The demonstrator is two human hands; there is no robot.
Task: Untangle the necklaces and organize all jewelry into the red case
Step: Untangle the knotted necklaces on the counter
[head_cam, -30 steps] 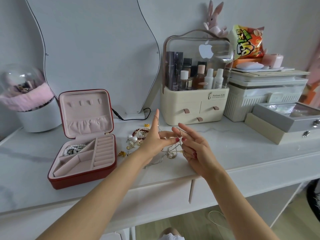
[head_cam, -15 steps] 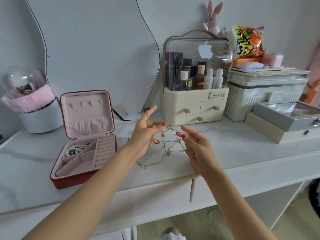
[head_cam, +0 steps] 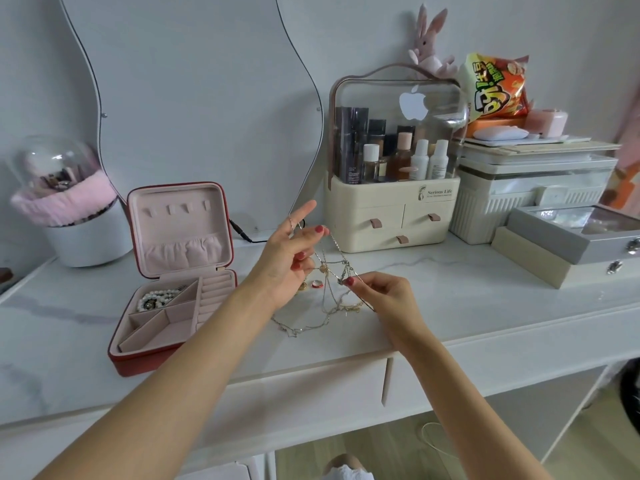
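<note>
Right hand (head_cam: 388, 299) pinches the tangled necklaces (head_cam: 332, 289) with its fingers, low over the tabletop (head_cam: 450, 292) near its front edge. Left hand (head_cam: 287, 268), fingers spread, lifts chain loops. Red case (head_cam: 173, 285) lies open to the left, pearls inside.

Thin metal chains of the tangled necklaces (head_cam: 330, 271), gold and silver in tone, catch the light above a smooth, faintly veined marble-look tabletop (head_cam: 450, 299). The red case (head_cam: 162, 282) shows a matt leather-like shell and a soft, pale pink velvety lining, with glossy pearl beads (head_cam: 156, 296) lying in one compartment. Behind stand a cosmetics organizer (head_cam: 394, 188) of clear glossy plastic over a cream matt plastic base, a shiny foil snack bag (head_cam: 493, 86) and a plush fabric rabbit (head_cam: 429, 43).
</note>
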